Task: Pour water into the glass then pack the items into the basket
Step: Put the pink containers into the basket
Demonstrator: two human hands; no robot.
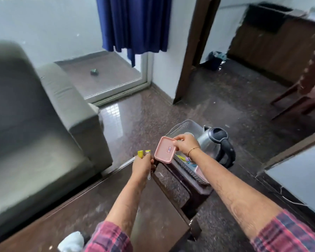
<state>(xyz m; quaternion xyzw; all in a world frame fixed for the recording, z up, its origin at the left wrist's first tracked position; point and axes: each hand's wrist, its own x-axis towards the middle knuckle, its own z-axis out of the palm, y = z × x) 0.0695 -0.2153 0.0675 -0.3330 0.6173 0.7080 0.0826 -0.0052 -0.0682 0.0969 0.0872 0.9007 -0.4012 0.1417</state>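
Note:
My right hand (185, 143) pinches a pink rectangular lid (165, 150) by its far edge, holding it tilted in the air. My left hand (143, 165) is closed around a bundle of small utensils (143, 153) with yellow and white ends sticking up. Below and right of the lid sits the grey basket (193, 172) on a dark stool, with a few coloured items and a pink container inside. A steel electric kettle (216, 145) with a black handle stands behind the basket. A clear plastic piece (185, 127) lies behind my right hand. The glass is hard to make out.
A dark wooden table (153, 206) lies under my left arm. A grey sofa (44, 124) fills the left side. A glass-topped table (298, 179) is at the right, a wooden chair (309, 84) at the far right, and a bin (215, 60) beyond the doorway.

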